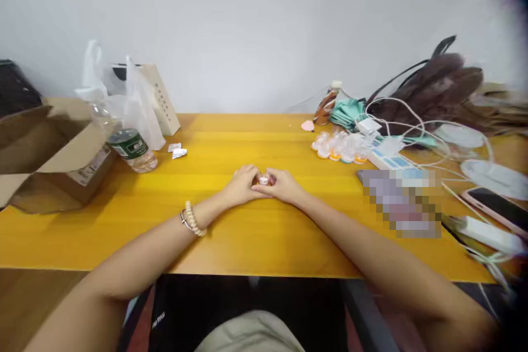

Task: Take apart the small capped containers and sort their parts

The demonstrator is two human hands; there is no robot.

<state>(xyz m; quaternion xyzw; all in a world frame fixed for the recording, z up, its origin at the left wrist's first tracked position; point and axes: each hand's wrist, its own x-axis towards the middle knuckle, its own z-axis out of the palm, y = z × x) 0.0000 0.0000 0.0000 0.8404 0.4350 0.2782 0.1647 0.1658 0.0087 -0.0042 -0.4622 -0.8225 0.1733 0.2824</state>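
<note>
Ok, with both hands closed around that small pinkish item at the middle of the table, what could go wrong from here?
1. The small pinkish item is pinched between the left hand and right hand; it is mostly hidden, so a slip could send it off across the yellow table.
2. The cluster of small clear cups lies just beyond the right hand; a sideways jerk might scatter them.
3. The white cables sprawl nearby and could snag a forearm.
</note>
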